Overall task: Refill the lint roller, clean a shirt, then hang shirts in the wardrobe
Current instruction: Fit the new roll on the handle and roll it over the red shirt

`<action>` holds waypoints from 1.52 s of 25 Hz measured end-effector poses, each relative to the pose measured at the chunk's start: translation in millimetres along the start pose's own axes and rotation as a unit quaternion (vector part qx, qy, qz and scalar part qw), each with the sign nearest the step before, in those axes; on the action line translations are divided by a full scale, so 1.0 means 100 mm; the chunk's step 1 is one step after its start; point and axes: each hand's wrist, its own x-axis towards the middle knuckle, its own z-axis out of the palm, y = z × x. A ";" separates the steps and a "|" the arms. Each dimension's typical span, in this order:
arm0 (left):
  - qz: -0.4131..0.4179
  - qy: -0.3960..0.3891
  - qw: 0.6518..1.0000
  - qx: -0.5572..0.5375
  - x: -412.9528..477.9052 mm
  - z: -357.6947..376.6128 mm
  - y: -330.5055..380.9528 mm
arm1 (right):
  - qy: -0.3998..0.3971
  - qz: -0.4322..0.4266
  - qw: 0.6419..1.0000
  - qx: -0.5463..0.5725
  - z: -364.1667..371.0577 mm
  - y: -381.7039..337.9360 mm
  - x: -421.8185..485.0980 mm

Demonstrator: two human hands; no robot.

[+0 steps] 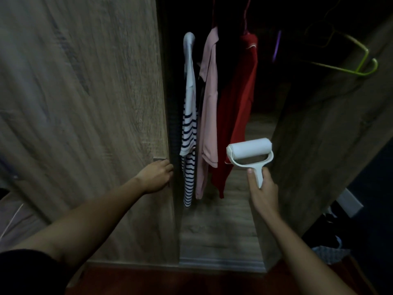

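Left hand (156, 176): gripped the edge of the left wardrobe door (85, 103), fingers curled round it just below a small metal handle (159, 159).
Right hand (263, 192): wrapped round the stem of the white lint roller (249, 151), thumb lying up along it, roll uppermost.
Roller's place: held up before the open wardrobe, low by the red shirt (238, 107).
Shirts: striped shirt (189, 128), pink shirt (209, 107) and red shirt hung side by side inside, left to right.
Far right: a green hanger (348, 70) hung by the right door (329, 135).

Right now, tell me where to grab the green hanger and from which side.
Take the green hanger by its bare lower bar, from below: it hangs empty and tilted, bar lowest. Free the left hand from the wardrobe door; the right hand grips the lint roller.
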 end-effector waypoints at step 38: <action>-0.437 0.357 0.785 -0.255 0.24 -1.02 -0.99 | -0.280 -0.139 0.943 0.113 0.58 -0.11 0.86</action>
